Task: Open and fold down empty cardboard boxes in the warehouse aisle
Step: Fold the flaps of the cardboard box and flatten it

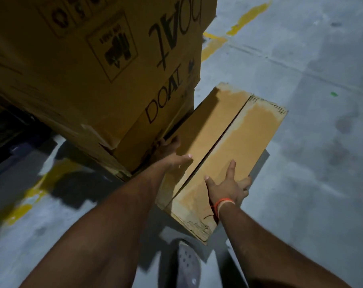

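Between left hand (172, 153) and right hand (228, 185): cardboard box (240, 129), gripped at edges.

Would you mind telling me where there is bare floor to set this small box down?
Bare concrete floor lies open right of the small box. Left is crowded: the stacked large boxes sit close beside it; a shoe stands nearer you.

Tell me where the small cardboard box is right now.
Head view, right of centre: the small cardboard box lies beside the stacked printed cartons, on their right, with the left hand and right hand holding its near end.
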